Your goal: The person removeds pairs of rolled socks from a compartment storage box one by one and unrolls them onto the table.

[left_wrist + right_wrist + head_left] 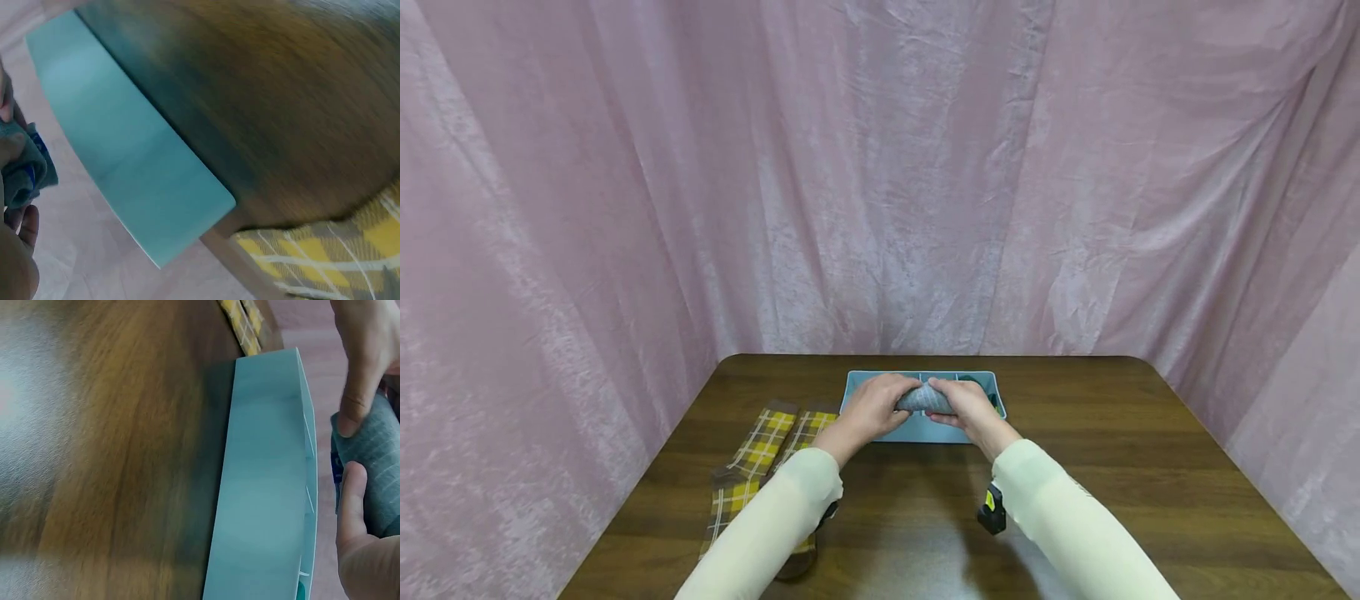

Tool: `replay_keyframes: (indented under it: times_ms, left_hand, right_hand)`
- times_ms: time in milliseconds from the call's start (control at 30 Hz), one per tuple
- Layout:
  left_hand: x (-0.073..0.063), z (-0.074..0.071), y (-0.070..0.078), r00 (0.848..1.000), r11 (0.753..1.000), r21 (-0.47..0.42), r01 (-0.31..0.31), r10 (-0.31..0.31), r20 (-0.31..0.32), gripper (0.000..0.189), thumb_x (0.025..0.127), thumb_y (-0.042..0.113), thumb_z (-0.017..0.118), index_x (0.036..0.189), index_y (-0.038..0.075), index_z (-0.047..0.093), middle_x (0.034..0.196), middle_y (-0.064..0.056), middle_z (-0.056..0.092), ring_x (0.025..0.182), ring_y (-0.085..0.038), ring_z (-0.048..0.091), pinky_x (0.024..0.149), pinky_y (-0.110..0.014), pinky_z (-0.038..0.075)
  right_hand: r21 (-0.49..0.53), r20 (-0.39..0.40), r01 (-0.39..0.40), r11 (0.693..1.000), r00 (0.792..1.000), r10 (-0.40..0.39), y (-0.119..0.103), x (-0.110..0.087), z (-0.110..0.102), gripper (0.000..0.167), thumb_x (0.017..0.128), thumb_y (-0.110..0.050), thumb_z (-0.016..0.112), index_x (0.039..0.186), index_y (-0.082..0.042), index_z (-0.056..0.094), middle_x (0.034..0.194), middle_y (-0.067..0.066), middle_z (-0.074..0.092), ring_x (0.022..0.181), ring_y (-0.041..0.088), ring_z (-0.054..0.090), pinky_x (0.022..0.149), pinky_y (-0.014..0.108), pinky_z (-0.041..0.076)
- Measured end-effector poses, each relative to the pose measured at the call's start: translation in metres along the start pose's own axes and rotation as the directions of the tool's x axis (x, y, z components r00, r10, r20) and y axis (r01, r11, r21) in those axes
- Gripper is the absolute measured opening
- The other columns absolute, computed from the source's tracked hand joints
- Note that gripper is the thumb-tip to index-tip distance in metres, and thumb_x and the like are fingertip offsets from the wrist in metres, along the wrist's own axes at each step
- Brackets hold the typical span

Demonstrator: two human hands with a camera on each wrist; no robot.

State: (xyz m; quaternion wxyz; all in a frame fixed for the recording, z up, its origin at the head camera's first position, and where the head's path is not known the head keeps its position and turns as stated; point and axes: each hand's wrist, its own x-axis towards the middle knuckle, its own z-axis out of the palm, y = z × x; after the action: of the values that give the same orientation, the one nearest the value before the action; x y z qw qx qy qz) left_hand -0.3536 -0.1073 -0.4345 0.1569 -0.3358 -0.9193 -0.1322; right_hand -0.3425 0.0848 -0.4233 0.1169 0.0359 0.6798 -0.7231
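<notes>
Both hands hold a rolled grey-blue sock (927, 398) with pale lines over the light blue divided box (917, 431). My left hand (874, 406) grips its left end. At the right end my right hand (966, 407) grips it between thumb and fingers. Thumbs press the near side of the roll (375, 456) in the right wrist view. The left wrist view shows the coiled end of the roll (25, 165) and a dark blue patch on it.
Yellow and brown plaid socks (763, 442) lie on the wooden table (1112, 483) left of the box, partly behind the left sleeve. Something dark green (995, 402) sits in the box's right compartment. A pink curtain (925, 183) hangs behind the table.
</notes>
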Motion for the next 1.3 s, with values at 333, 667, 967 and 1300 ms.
replay_keyframes:
  times_ms: [333, 667, 967, 1300]
  left_hand:
    - [-0.018, -0.004, -0.004, 0.988, 0.913, -0.379, 0.150, -0.121, 0.100, 0.043, 0.105, 0.035, 0.050, 0.138, 0.008, 0.060, 0.130, -0.008, 0.063, 0.117, -0.024, 0.059, 0.097, -0.043, 0.048]
    - [-0.030, -0.015, -0.003, 0.927, 0.633, -0.682, 0.367, -0.183, 0.329, 0.046, 0.098, 0.033, 0.063, 0.136, 0.008, 0.060, 0.105, -0.004, 0.067, 0.084, -0.015, 0.060, 0.072, -0.036, 0.055]
    - [-0.049, -0.003, 0.009, 0.943, 0.712, -0.626, 0.317, -0.167, 0.288, 0.027, 0.090, 0.024, 0.075, 0.112, 0.010, 0.068, 0.087, 0.003, 0.064, 0.072, -0.011, 0.057, 0.062, -0.028, 0.050]
    - [-0.083, 0.005, 0.019, 0.917, 0.801, -0.524, 0.292, -0.078, 0.391, 0.041, 0.087, 0.028, 0.078, 0.122, 0.012, 0.064, 0.103, 0.008, 0.065, 0.089, -0.006, 0.060, 0.079, -0.026, 0.052]
  right_hand:
    - [-0.109, 0.101, 0.062, 0.992, 0.994, -0.051, 0.004, -0.013, -0.007, 0.055, 0.098, -0.010, 0.059, 0.149, 0.000, 0.040, 0.141, 0.025, 0.047, 0.113, 0.028, 0.056, 0.090, 0.041, 0.053]
    - [-0.105, 0.311, 0.172, 0.979, 0.941, -0.132, 0.012, -0.029, -0.019, 0.062, 0.097, -0.009, 0.062, 0.152, -0.004, 0.034, 0.142, 0.022, 0.050, 0.110, 0.023, 0.060, 0.096, 0.040, 0.048]
    - [-0.521, 0.420, 0.422, 0.742, 0.883, -0.208, 0.034, -0.040, -0.025, 0.033, 0.092, -0.023, 0.073, 0.118, -0.003, 0.068, 0.100, 0.006, 0.069, 0.087, 0.021, 0.060, 0.076, 0.038, 0.052]
    - [-0.609, 0.503, 0.562, 0.560, 0.819, -0.276, 0.068, -0.058, -0.025, 0.028, 0.082, -0.021, 0.082, 0.106, -0.010, 0.071, 0.091, -0.007, 0.068, 0.078, 0.008, 0.060, 0.070, 0.028, 0.051]
